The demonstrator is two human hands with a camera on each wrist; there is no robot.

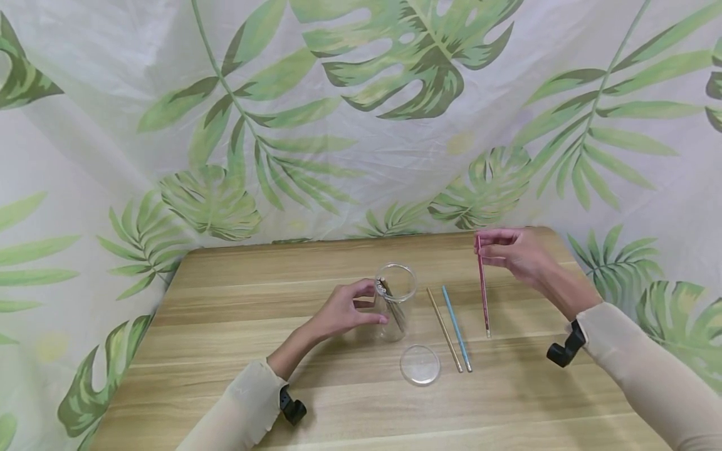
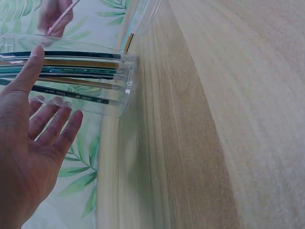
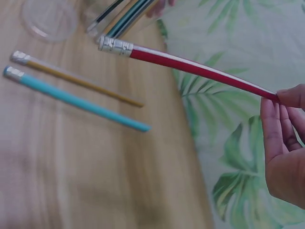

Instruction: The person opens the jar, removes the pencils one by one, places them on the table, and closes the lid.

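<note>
My left hand (image 1: 341, 310) holds an upright clear plastic jar (image 1: 405, 307) round its left side, thumb in front and fingers behind. Inside the jar lean several dark and yellow pencils (image 2: 90, 71), best seen in the left wrist view. My right hand (image 1: 516, 254) pinches a red pencil (image 1: 482, 285) near its upper end, between thumb and fingertips. The pencil hangs almost vertically, its silver eraser end (image 3: 115, 46) downward. Between the jar and the red pencil, a yellow pencil (image 1: 444, 329) and a light blue pencil (image 1: 457, 329) lie side by side on the table.
A round clear lid (image 1: 420, 365) lies flat just in front of the jar. The wooden table (image 1: 225, 351) ends at the back against a leaf-printed cloth (image 1: 395, 163). A black camera mount sits on each wrist.
</note>
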